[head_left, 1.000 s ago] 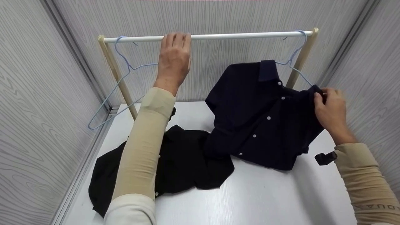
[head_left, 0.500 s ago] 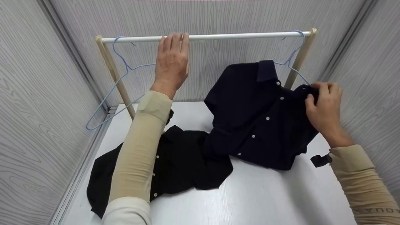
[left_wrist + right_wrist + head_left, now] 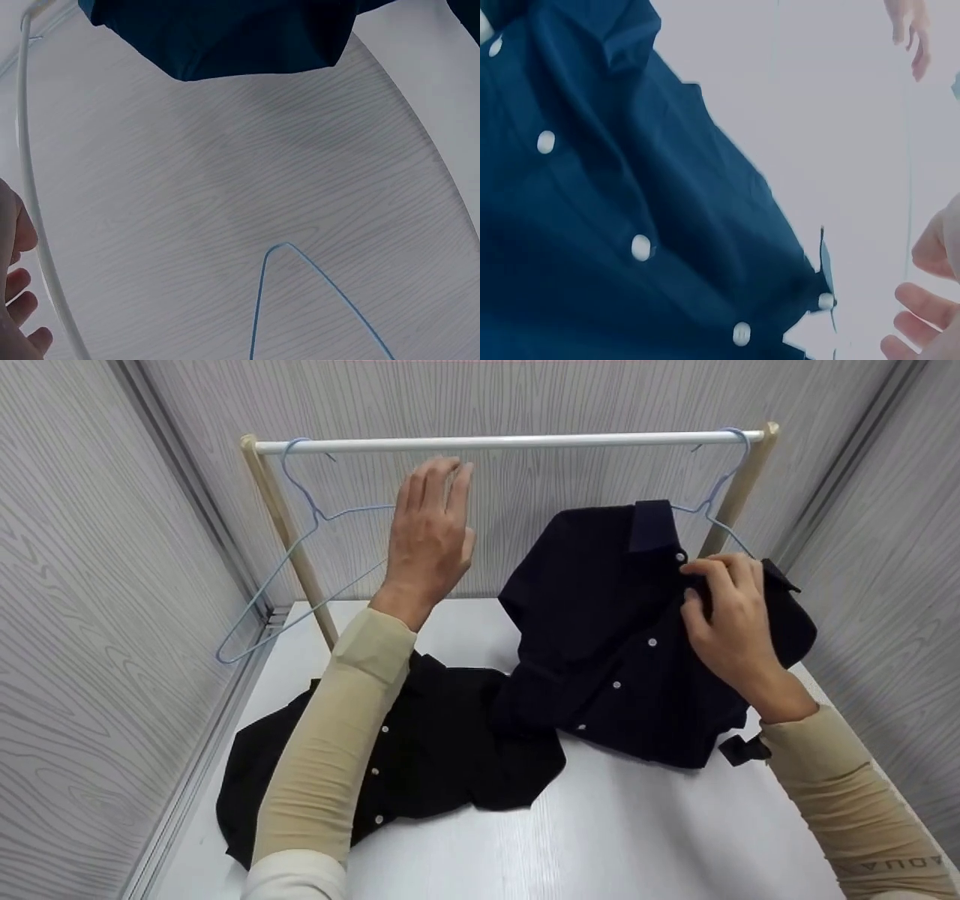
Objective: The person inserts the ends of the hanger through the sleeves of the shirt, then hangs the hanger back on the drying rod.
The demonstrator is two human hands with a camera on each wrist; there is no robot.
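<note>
A navy short-sleeved shirt (image 3: pixel 592 607) with white buttons hangs tilted from a blue wire hanger (image 3: pixel 707 508) on the rack's right side, its lower part reaching the table. My right hand (image 3: pixel 727 619) is in front of its collar opening, index fingertip right at the top button. In the right wrist view, this hand's fingers (image 3: pixel 922 306) are loosely bent, apart from the collar. My left hand (image 3: pixel 429 525) hovers just below the white bar (image 3: pixel 555 442), fingers relaxed and holding nothing. A second blue wire hanger (image 3: pixel 319 515), bare, hangs from the bar at left.
A black buttoned shirt (image 3: pixel 450 742) lies on the white table (image 3: pixel 555 825) below my left forearm, its right sleeve overlapped by the navy shirt. Wooden posts (image 3: pixel 281 521) support the bar's ends. Grey wood-grain panels (image 3: pixel 97 607) enclose the back and both sides.
My left hand has let go of the bar and dropped slightly. My right hand has released the navy shirt's shoulder and moved left to the collar.
</note>
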